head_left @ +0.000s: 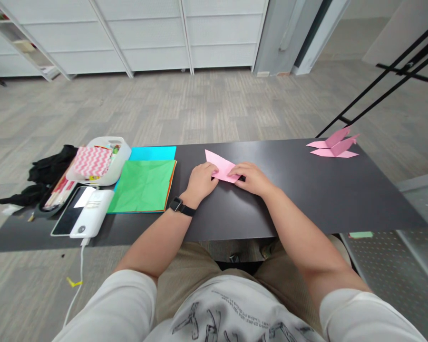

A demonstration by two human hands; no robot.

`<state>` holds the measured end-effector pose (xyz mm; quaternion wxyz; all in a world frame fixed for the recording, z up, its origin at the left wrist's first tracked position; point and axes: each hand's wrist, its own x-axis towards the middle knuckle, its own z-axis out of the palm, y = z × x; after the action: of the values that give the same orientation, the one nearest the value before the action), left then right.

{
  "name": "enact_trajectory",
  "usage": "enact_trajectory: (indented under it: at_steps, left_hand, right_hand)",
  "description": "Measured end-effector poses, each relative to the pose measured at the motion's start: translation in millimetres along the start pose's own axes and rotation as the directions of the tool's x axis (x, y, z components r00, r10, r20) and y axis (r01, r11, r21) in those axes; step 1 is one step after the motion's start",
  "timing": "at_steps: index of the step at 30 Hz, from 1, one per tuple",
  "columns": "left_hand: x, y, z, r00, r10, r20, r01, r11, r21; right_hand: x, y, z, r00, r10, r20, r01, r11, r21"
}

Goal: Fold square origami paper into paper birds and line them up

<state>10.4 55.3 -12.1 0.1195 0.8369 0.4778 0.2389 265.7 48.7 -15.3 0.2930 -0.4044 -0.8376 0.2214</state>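
A folded piece of pink paper lies on the dark table in front of me, with one pointed corner toward the upper left. My left hand closes on its left lower edge, thumb and fingers at the paper. At the right end of the same paper, my right hand pinches the edge with bent fingers. Parts of the paper under the fingertips are hidden. Two folded pink paper birds rest at the far right of the table.
Left of my hands lies a stack of coloured paper, green on top. Beyond it are a white basket, a phone, a white power bank with a cable, and black cloth. The table's front edge is near my lap.
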Motion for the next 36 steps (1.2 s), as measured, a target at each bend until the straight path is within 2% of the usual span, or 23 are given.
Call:
enact_trajectory:
  at_steps: [3,6,12,18,26,36]
  left_hand:
    - [0,2,-1.1,0.999,0.036,0.026,-0.035,0.999,-0.027]
    - [0,4,-2.9,0.996,0.065,0.062,-0.061,0.996,-0.068]
    - [-5,9,-1.1,0.991,0.091,0.102,-0.080,0.991,-0.112]
    - [-7,13,-1.1,0.987,0.076,0.142,-0.052,0.985,-0.166]
    - [-8,14,-0.1,0.990,0.000,0.138,0.026,0.983,-0.183]
    - [-14,20,-4.0,0.990,-0.005,0.138,0.031,0.982,-0.185]
  right_hand:
    - [1,4,0,0.998,0.038,-0.047,-0.040,0.998,-0.038]
    - [0,5,-8,0.995,0.056,-0.082,-0.058,0.998,-0.024]
    - [-3,-3,-19,0.996,0.070,-0.049,-0.072,0.997,-0.024]
    - [-2,-2,-17,0.996,0.092,0.012,-0.092,0.995,-0.029]
    - [-3,1,-15,0.981,0.174,-0.086,-0.174,0.985,0.017]
    - [-3,2,-15,0.982,0.172,-0.078,-0.172,0.985,0.010]
